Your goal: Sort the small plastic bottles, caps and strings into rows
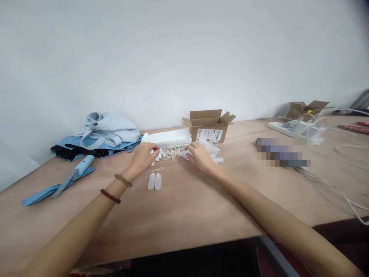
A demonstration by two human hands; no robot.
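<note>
The table (173, 219) bears an open carton (208, 125) beyond white tags (158, 182) and curled hands (200, 156), grip unclear.

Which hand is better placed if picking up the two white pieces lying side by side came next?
Probably the left hand: the two white pieces lie closer to it, just on the person's side. The right hand is farther off, beside the translucent pieces.

Two tags (158, 182) before cords (173, 153)
</note>
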